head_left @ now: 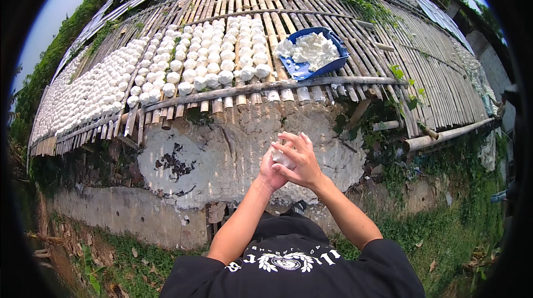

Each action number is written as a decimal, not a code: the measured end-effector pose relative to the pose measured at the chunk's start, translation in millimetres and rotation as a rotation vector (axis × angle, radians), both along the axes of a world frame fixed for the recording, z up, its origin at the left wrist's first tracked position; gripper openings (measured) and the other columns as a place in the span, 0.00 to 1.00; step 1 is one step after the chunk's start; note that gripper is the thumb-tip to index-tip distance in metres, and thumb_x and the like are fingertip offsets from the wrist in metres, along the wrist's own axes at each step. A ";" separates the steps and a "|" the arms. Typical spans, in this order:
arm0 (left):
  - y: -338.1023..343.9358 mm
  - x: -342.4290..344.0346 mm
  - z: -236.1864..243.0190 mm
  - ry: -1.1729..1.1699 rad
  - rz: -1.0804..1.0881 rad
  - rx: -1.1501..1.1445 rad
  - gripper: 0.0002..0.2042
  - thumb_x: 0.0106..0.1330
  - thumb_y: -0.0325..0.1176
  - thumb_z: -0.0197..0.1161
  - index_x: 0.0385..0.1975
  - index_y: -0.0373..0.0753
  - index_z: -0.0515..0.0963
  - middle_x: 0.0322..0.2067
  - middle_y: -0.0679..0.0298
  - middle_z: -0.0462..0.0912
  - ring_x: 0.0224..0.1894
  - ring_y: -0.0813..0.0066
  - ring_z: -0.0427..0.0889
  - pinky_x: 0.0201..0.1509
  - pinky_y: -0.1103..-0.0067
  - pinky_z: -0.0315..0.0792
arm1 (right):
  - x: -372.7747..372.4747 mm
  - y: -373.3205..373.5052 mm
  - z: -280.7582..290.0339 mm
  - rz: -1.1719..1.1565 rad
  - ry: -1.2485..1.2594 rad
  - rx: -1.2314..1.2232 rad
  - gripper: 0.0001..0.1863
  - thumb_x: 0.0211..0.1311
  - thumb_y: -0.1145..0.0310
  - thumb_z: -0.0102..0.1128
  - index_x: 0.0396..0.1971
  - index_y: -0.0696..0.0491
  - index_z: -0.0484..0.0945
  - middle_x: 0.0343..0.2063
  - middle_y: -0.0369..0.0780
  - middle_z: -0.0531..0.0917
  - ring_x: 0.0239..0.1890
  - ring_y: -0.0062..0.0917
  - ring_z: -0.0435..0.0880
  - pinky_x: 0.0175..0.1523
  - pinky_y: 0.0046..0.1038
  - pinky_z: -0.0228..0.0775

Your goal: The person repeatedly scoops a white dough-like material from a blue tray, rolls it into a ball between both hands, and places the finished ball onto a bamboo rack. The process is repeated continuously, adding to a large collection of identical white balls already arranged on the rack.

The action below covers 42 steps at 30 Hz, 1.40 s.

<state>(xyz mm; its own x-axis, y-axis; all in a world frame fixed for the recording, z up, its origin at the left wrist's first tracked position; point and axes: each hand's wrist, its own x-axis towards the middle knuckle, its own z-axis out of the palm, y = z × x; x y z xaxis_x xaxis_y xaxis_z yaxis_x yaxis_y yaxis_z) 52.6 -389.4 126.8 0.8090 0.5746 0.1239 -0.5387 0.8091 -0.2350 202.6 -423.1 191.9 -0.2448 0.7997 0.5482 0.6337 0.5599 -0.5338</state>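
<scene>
Centre of frame: the left hand (pixel 271 171) and right hand (pixel 300 160) are cupped closed around a white lump (pixel 281 157), mostly hidden between the palms. Above, a bamboo rack (pixel 355 48) carries rows of white balls (pixel 183 64) and a blue tub (pixel 294 67) of white paste.

A slatted bamboo rack (pixel 355 59) carries rows of white balls (pixel 205 59) on its left half and a blue basket (pixel 311 53) of white lumps beside them.
</scene>
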 end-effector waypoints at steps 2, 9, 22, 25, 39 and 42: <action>-2.1 1.5 -2.5 0.511 0.202 0.054 0.31 0.86 0.56 0.40 0.75 0.40 0.67 0.67 0.53 0.79 0.66 0.53 0.82 0.73 0.55 0.76 | -8.3 -4.9 -6.3 -0.074 0.361 -0.045 0.24 0.74 0.57 0.71 0.63 0.53 0.80 0.61 0.46 0.82 0.61 0.36 0.83 0.64 0.40 0.75; -22.4 37.0 26.8 0.927 0.598 0.234 0.35 0.88 0.59 0.33 0.84 0.40 0.53 0.79 0.54 0.64 0.74 0.61 0.73 0.77 0.64 0.70 | -40.0 -4.8 -19.1 -0.360 0.543 -0.360 0.28 0.72 0.53 0.75 0.59 0.58 0.78 0.52 0.48 0.86 0.52 0.35 0.88 0.56 0.35 0.80; 0.6 6.6 -15.1 0.589 0.288 0.137 0.33 0.86 0.59 0.41 0.72 0.35 0.71 0.70 0.48 0.76 0.77 0.46 0.70 0.81 0.55 0.67 | -29.3 -2.3 10.0 -0.248 0.152 -0.059 0.31 0.62 0.62 0.77 0.63 0.59 0.80 0.51 0.51 0.87 0.53 0.47 0.89 0.58 0.40 0.80; 2.3 7.0 -8.2 0.460 0.241 0.069 0.34 0.86 0.60 0.41 0.72 0.35 0.70 0.71 0.48 0.76 0.77 0.46 0.71 0.81 0.56 0.67 | -29.1 1.2 13.1 -0.177 0.215 -0.114 0.27 0.61 0.64 0.77 0.58 0.60 0.82 0.51 0.52 0.88 0.54 0.47 0.88 0.58 0.40 0.80; 16.1 1.4 34.3 0.389 0.099 0.153 0.36 0.85 0.66 0.33 0.70 0.42 0.73 0.64 0.55 0.82 0.65 0.56 0.83 0.73 0.57 0.77 | -16.0 19.9 31.5 -0.028 0.048 0.101 0.24 0.60 0.61 0.79 0.54 0.56 0.85 0.48 0.47 0.88 0.49 0.44 0.89 0.54 0.40 0.82; 23.3 7.0 23.2 0.846 0.391 0.089 0.38 0.84 0.68 0.33 0.71 0.40 0.71 0.62 0.55 0.83 0.63 0.57 0.84 0.69 0.58 0.79 | -19.8 17.8 33.1 -0.160 0.290 -0.126 0.22 0.63 0.62 0.76 0.54 0.57 0.85 0.51 0.48 0.87 0.51 0.46 0.88 0.57 0.41 0.81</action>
<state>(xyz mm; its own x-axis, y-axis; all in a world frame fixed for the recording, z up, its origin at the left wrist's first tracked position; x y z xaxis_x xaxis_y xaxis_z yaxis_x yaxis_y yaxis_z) 59.6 -366.1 150.0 0.4021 0.8415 -0.3609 -0.7400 0.5308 0.4132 182.8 -405.2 225.0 0.0405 0.8810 0.4713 0.5204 0.3841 -0.7627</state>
